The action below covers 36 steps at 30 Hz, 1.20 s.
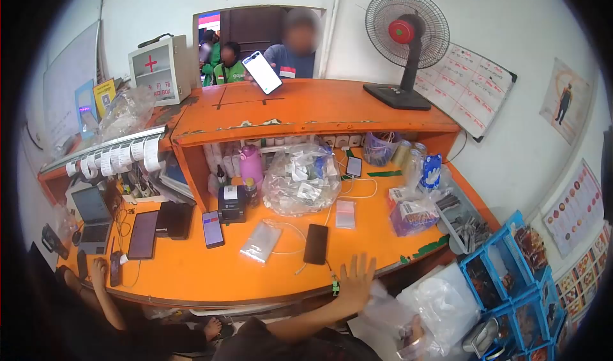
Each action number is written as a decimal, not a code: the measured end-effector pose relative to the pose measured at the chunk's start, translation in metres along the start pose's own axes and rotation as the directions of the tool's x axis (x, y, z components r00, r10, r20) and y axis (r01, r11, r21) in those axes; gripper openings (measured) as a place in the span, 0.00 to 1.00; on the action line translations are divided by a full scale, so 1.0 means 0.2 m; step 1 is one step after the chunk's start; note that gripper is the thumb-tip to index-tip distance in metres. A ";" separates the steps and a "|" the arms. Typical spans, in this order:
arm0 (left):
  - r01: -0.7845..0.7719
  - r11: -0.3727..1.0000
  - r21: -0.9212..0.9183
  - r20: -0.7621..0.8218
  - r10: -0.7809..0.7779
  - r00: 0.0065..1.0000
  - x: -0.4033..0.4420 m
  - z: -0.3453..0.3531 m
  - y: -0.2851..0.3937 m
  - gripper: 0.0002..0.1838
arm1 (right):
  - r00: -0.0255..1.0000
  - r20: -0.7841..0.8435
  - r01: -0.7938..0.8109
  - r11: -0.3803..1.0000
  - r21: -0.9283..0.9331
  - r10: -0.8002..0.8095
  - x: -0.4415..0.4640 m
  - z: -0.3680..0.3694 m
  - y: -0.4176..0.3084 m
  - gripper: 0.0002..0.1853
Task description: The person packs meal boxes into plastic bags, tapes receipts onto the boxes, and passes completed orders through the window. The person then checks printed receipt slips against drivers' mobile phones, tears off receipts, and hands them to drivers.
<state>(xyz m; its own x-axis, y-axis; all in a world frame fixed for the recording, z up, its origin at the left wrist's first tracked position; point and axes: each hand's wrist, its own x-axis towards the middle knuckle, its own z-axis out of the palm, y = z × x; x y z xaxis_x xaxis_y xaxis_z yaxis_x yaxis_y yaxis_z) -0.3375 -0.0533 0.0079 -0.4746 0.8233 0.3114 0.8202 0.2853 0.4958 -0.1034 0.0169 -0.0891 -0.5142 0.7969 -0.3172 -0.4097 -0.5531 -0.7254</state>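
Note:
My left hand [357,285] is raised over the front edge of the orange counter [249,278], palm down with its fingers spread and nothing in it. Just beyond it lies a dark smartphone [316,244] with a cable, and a small green item [335,286] is close to the fingers. Lower right, my right hand [415,335] is partly covered by a clear plastic bag [385,308] that it seems to grip; the fingers are blurred. White plastic bags [444,303] lie beside that hand.
A co-worker's hand [99,270] rests on the counter at left, near a laptop [94,219] and tablet [143,234]. Across the upper shelf, a person holds out a lit phone [262,73]. A fan [407,35] stands there. Blue crates [504,265] and a cutlery tray [456,217] are at right.

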 end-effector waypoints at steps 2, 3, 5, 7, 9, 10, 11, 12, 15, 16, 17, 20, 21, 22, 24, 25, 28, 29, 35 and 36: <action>-0.224 0.969 0.102 0.013 0.224 0.974 0.00 -0.04 0.03 0.34 | 0.991 0.040 0.136 0.935 -0.328 -0.130 -0.02 0.27 -0.08 0.13; -0.216 0.971 0.099 0.013 0.215 0.976 0.00 -0.04 0.06 0.34 | 0.980 0.072 0.196 0.857 -0.477 -0.185 -0.03 0.34 -0.11 0.13; 0.070 0.756 -0.651 0.565 0.421 0.710 0.01 -0.05 0.13 0.22 | 0.940 0.298 0.300 0.815 -0.496 -0.165 0.04 0.38 -0.09 0.22; 0.164 0.631 -0.758 0.488 0.384 0.784 -0.02 -0.05 0.14 0.21 | 0.972 0.212 0.186 0.895 -0.406 -0.105 0.02 0.50 -0.07 0.21; 0.225 0.480 -0.848 0.411 0.328 0.851 0.00 0.00 0.11 0.21 | 0.990 0.138 0.081 0.951 -0.299 -0.041 0.01 0.63 -0.08 0.20; 0.244 0.429 -0.870 0.440 0.449 0.778 0.04 0.07 0.04 0.18 | 0.995 0.102 0.027 0.970 -0.241 -0.002 0.01 0.66 -0.10 0.19; 0.273 0.379 -0.884 0.454 0.563 0.690 0.06 0.13 -0.01 0.14 | 0.995 0.101 0.023 0.969 -0.246 0.002 0.00 0.68 -0.12 0.19; 0.276 0.376 -0.884 0.455 0.562 0.691 0.07 0.12 -0.04 0.14 | 0.971 0.217 -0.017 0.930 -0.368 0.104 -0.01 0.69 -0.16 0.19; -0.192 0.721 -0.666 0.221 0.437 0.872 0.13 0.03 -0.24 0.08 | 0.833 0.539 0.518 -0.164 -0.839 -0.126 0.21 0.09 -0.17 0.15; -0.061 0.793 -0.607 0.107 0.157 0.982 0.15 -0.01 -0.36 0.07 | 0.801 0.575 0.500 -0.344 -0.795 -0.166 0.24 -0.01 -0.18 0.14; -0.055 0.800 -0.597 0.113 0.152 0.982 0.16 -0.16 -0.42 0.07 | 0.765 0.610 0.446 -0.512 -0.734 -0.206 0.27 -0.10 -0.19 0.13; -0.302 0.953 0.036 -0.214 0.302 0.929 0.18 -0.42 -0.44 0.05 | 0.697 0.405 0.482 -0.031 -0.876 -0.592 0.23 0.08 -0.44 0.08; -0.166 0.966 -0.199 -0.408 0.073 0.910 0.15 -0.41 -0.41 0.02 | 0.685 0.277 0.496 0.152 -0.855 -0.674 0.20 0.15 -0.49 0.07; -0.079 0.897 -0.436 -0.537 -0.189 0.822 0.12 -0.40 -0.40 0.01 | 0.674 0.137 0.514 0.327 -0.793 -0.726 0.20 0.22 -0.53 0.05; 0.018 0.464 -0.886 -0.236 -0.483 0.843 0.01 -0.25 -0.50 0.03 | 0.844 -0.001 0.486 0.766 -0.421 -0.536 0.18 0.41 -0.48 0.07; 0.102 -0.183 -0.978 0.185 -0.526 0.830 -0.05 -0.17 -0.55 0.06 | 0.964 -0.030 0.267 0.963 0.047 -0.266 0.17 0.44 -0.46 0.10; 0.331 -0.483 -0.811 0.499 -0.274 0.822 -0.33 -0.43 -0.35 0.13 | 0.994 0.111 -0.003 0.995 0.098 -0.008 0.32 0.39 -0.42 0.10; 0.459 -0.476 -0.750 0.560 -0.088 0.824 -0.49 -0.39 -0.44 0.16 | 0.967 0.227 -0.116 0.993 0.006 0.112 0.33 0.46 -0.42 0.11; 0.142 -0.318 -0.937 0.338 -0.733 0.591 -0.91 -0.83 -0.49 0.37 | 0.127 0.693 -0.384 0.680 -0.625 0.709 0.47 0.34 -0.25 0.11; 0.087 -0.289 -0.953 0.236 -0.534 0.812 -1.00 -0.81 -0.60 0.36 | 0.243 0.581 -0.391 0.626 -0.674 0.777 0.31 0.47 -0.32 0.13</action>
<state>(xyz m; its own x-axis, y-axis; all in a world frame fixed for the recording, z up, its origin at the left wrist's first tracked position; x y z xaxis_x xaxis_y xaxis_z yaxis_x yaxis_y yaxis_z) -0.3926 -0.3308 0.0169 -0.7479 0.6319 -0.2035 -0.5830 -0.4785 0.6566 -0.1797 0.0800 -0.0050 -0.8807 -0.3775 -0.2859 0.4528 -0.4944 -0.7420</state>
